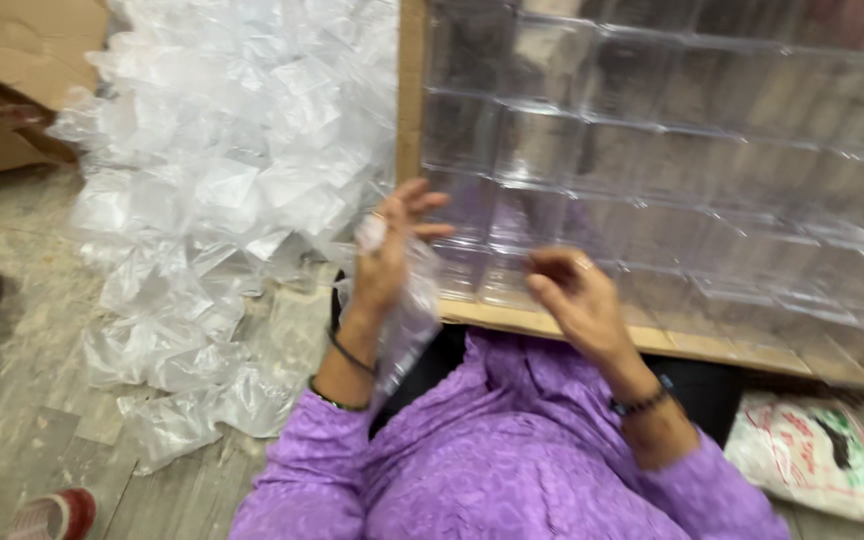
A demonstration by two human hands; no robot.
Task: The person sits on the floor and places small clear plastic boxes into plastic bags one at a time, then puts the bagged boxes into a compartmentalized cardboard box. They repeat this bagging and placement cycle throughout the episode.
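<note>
Spread and half-curled, the left hand [387, 250] has its grip loosely on a small clear plastic bag [407, 310], the film draped down along the wrist and forearm, where dark bangles sit above a purple sleeve [302, 470]. Far to the left, a cardboard box [12, 70] stands on the floor [22, 380], and a red and white shoe [57, 515] shows at the bottom edge. Between these and the left hand lies a large heap of clear plastic bags [222, 180], spilling down over the floor. Just right of the left hand, the right hand [577, 300] is raised with its fingers bent inward and the fingertips drawn close together; the picture is too blurred to tell whether they pinch anything. A ring shows on one finger and a dark bead bracelet on the wrist. Behind both hands leans a wooden-framed tray [412, 100] filled with rows of clear plastic boxes [652, 130], stacked tight against one another. At the far right, near the tray's lower edge, a white printed sack [822, 460] lies on the floor.
</note>
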